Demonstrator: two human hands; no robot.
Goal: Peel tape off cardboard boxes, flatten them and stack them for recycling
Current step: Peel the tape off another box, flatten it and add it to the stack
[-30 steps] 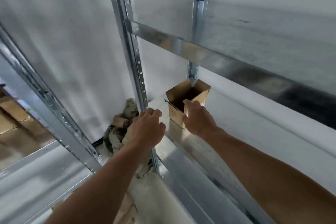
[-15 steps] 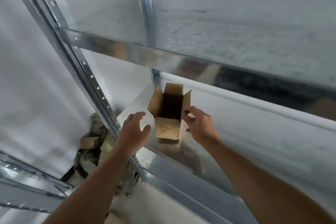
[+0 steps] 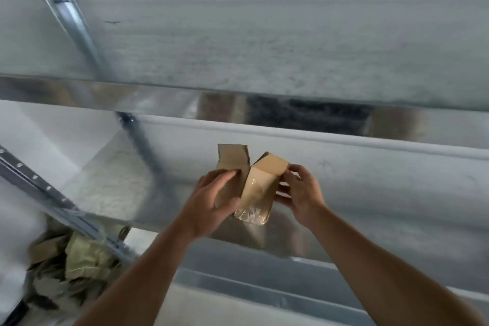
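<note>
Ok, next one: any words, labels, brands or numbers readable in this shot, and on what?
No text can be read anywhere.
Cardboard box, gripped by the left hand and right hand: plain brown, no print showing; its clear tape is unmarked.
Metal shelf and its upright: bare metal, holes only.
Crumpled pile at lower left: too blurred to tell.

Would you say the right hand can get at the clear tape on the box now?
Probably yes: the tape lies uncovered just beside the right hand, while the left hand grips the box.
</note>
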